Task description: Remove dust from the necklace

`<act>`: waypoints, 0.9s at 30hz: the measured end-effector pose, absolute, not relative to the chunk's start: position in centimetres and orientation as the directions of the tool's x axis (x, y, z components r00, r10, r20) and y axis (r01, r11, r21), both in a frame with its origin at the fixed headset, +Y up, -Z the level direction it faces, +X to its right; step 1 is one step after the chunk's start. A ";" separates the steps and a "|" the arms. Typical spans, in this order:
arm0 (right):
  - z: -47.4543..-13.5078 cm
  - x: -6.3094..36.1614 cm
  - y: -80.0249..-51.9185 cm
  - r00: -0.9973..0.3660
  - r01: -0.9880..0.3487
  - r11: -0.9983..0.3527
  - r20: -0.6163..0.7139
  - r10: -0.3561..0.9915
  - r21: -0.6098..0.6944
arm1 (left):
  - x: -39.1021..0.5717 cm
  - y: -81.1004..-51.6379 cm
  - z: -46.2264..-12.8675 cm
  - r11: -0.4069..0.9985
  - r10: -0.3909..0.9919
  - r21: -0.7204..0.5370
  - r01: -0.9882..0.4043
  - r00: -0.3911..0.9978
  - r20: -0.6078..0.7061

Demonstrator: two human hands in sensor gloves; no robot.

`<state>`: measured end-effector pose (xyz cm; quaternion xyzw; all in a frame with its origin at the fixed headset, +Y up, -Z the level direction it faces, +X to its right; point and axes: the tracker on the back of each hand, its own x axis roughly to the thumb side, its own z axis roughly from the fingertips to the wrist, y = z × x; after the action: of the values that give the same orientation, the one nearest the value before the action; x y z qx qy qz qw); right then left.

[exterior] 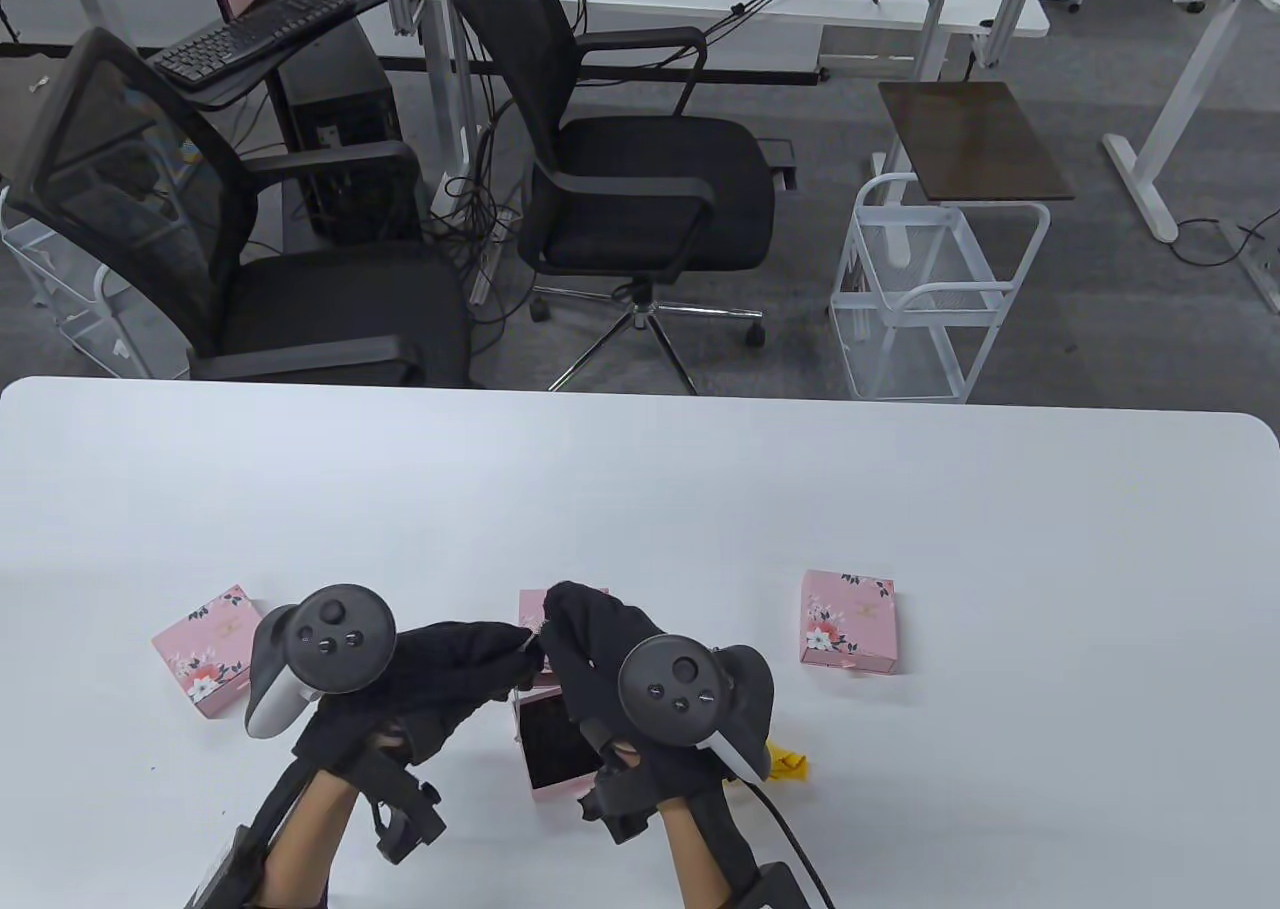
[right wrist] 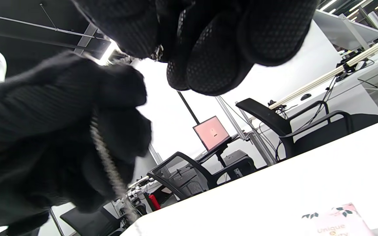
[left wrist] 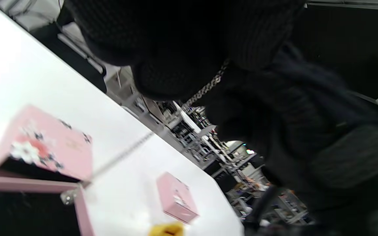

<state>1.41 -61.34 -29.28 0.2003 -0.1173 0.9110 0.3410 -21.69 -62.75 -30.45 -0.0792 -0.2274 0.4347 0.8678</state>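
1. Table view — left hand point(exterior: 440, 669) and right hand point(exterior: 590, 639) meet above an open pink box point(exterior: 550, 749) near the table's point(exterior: 640, 509) front edge.
2. Left wrist view — left fingers pinch the chain point(left wrist: 208, 86), which hangs to the box point(left wrist: 34, 193).
3. Right wrist view — right fingers pinch the chain point(right wrist: 108, 164) too.

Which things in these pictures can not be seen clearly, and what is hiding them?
- Necklace: the left wrist view shows a short silver stretch between gloved fingers; its full length is hidden.
- Open pink box: in the table view both hands cover most of it; its contents cannot be told.
- Yellow cloth: the right hand and its tracker hide most of it.
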 end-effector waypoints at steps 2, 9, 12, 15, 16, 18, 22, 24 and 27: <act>-29.4 1.3 -61.5 -0.682 -0.673 -0.737 0.442 0.583 -0.066 | -22.1 -62.8 -30.5 0.576 0.816 -0.346 -0.741 0.494 0.300; -29.7 1.1 -62.1 -0.677 -0.675 -0.738 0.421 0.604 -0.026 | -22.8 -62.9 -30.4 0.400 0.916 -0.368 -0.840 0.357 0.182; -29.9 0.9 -62.4 -0.673 -0.672 -0.740 0.412 0.614 0.005 | -23.0 -62.8 -30.3 0.406 0.913 -0.333 -0.851 0.367 0.177; -29.9 0.9 -62.5 -0.699 -0.649 -0.760 0.388 0.601 0.008 | -23.1 -63.1 -30.4 0.386 0.922 -0.310 -0.869 0.353 0.161; -29.9 0.9 -62.5 -0.710 -0.640 -0.768 0.380 0.593 0.003 | -23.1 -63.2 -30.4 0.368 0.929 -0.307 -0.878 0.336 0.154; -29.8 1.0 -62.3 -0.731 -0.623 -0.782 0.375 0.569 -0.028 | -23.2 -63.6 -30.5 0.315 0.949 -0.304 -0.899 0.288 0.129; -28.8 0.8 -61.2 -0.704 -0.662 -0.745 0.412 0.578 -0.086 | -23.4 -63.5 -30.4 0.311 0.949 -0.252 -0.917 0.285 0.133; -28.3 0.6 -60.7 -0.683 -0.682 -0.726 0.426 0.593 -0.084 | -23.4 -63.3 -30.2 0.313 0.947 -0.215 -0.925 0.287 0.144; -27.6 0.2 -60.2 -0.679 -0.685 -0.723 0.437 0.590 -0.089 | -23.2 -63.2 -29.8 0.292 0.951 -0.167 -0.942 0.267 0.157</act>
<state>0.19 -60.22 -27.58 0.1928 -0.1238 0.9079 0.3511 -23.25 -63.18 -29.80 -0.0199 -0.1135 0.5946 0.7957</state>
